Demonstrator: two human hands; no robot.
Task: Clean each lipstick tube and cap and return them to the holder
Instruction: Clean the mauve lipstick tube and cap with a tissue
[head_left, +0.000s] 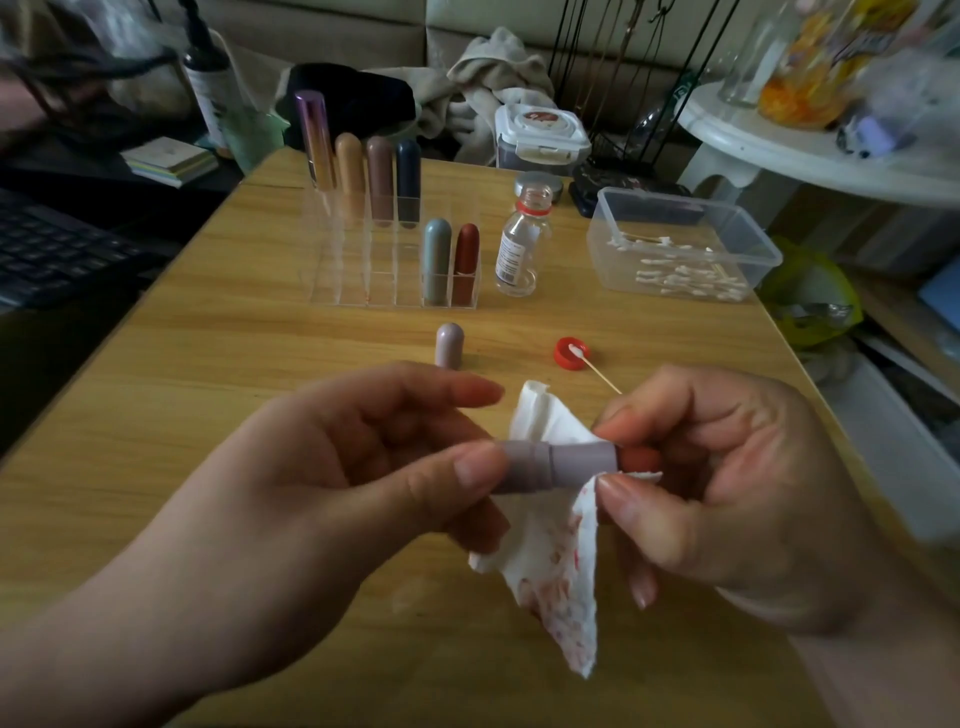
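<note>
The person's left hand (363, 467) pinches the base of a mauve lipstick tube (556, 465) between thumb and curled fingers, with the forefinger stretched out straight above it. The tube lies sideways between the two sets of fingertips, held up over the wooden table (208, 364). The right hand (737, 493) meets it from the other side. Its thumb and forefinger are closed on a white tissue (561, 571), pressing it against the tube's open end, where the orange-red stick (641, 460) shows just past the fingertips. The tissue is blotched with red smears and hangs down below both hands, one corner poking up above the tube.

Just beyond the left forefinger, the matching mauve cap (450, 345) stands upright on the table, apart from the tube. Beyond the right fingertips lies a red bottle lid (563, 358) with a cotton swab (597, 371) resting its tip in it.

Farther out from both hands stands the clear holder (358, 270). Four capped lipsticks (379, 176) stand along its back row, and a grey-green one (436, 260) and a red one (466, 262) stand side by side in front. Just beside the holder, on the right hand's side, is a small uncapped glass bottle (522, 244), then a clear plastic box (602, 260) of cotton swabs.
</note>
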